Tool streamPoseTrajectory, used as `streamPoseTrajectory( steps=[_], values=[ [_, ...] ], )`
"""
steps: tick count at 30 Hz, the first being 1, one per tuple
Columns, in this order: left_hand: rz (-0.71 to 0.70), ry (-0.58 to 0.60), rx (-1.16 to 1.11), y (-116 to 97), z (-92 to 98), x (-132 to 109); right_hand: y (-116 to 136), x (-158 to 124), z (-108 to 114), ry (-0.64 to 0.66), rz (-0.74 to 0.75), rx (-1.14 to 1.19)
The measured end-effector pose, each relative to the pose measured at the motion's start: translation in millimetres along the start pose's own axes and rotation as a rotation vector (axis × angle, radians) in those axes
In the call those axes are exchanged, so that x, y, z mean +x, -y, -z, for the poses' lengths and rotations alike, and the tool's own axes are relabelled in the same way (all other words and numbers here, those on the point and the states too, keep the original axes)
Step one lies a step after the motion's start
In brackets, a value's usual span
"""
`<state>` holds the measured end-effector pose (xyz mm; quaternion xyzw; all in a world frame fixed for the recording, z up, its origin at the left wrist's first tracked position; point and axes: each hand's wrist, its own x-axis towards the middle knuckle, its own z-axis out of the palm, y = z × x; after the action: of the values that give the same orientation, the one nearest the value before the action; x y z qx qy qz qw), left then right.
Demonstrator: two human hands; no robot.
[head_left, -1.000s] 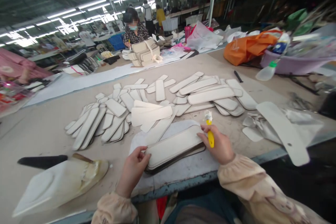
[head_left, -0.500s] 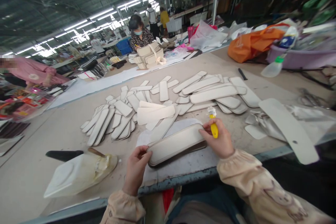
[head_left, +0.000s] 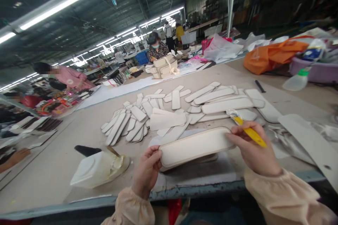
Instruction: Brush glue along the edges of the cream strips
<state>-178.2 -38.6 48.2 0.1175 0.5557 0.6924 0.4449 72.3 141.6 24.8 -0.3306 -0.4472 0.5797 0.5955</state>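
Note:
A long cream-coloured padded piece [head_left: 195,146] with rounded ends is lifted a little above the table, over more pieces like it. My left hand [head_left: 146,172] pinches its left end. My right hand [head_left: 253,151] holds its right end with the fingertips and also grips a yellow-handled brush [head_left: 248,130], bristles pointing up and left. Under them lies a white sheet [head_left: 200,172] near the table's front edge.
Many flat cream pieces [head_left: 185,107] are spread across the table [head_left: 52,154]. A white glue jug cut open [head_left: 97,167] and a black tool [head_left: 86,150] lie at left. An orange bag [head_left: 271,54], a purple basin and a bottle [head_left: 297,81] sit far right. Other people work at tables behind.
Both hands have raised the long piece off the stack below it. The brush now tilts more to the left. The camera has swung upward and left.

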Motion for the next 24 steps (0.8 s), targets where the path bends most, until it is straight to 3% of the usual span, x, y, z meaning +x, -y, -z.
streamPoseTrajectory(
  steps=[3, 5, 10, 14, 19, 24],
  values=[
    [0.144, 0.213, 0.018, 1, -9.7, -2, 5, 1, 9, -0.011, -0.017, 0.004],
    [0.199, 0.285, 0.101, 3, -15.3, 1, 7, 3, 14, -0.004, -0.029, -0.026],
    [0.171, 0.264, 0.316, -3, -27.9, 23, 9, 8, 21, -0.026, -0.019, -0.105],
    [0.154, 0.269, 0.384, -28, -45.5, 51, 7, 17, 26, -0.082, -0.021, -0.153],
    [0.064, 0.244, 0.348, -76, -93.8, 110, 4, 27, 33, -0.119, 0.035, -0.183],
    [-0.106, 0.021, 0.382, -102, -157.5, 206, 7, 26, 32, -0.087, 0.137, -0.319]
  ],
)
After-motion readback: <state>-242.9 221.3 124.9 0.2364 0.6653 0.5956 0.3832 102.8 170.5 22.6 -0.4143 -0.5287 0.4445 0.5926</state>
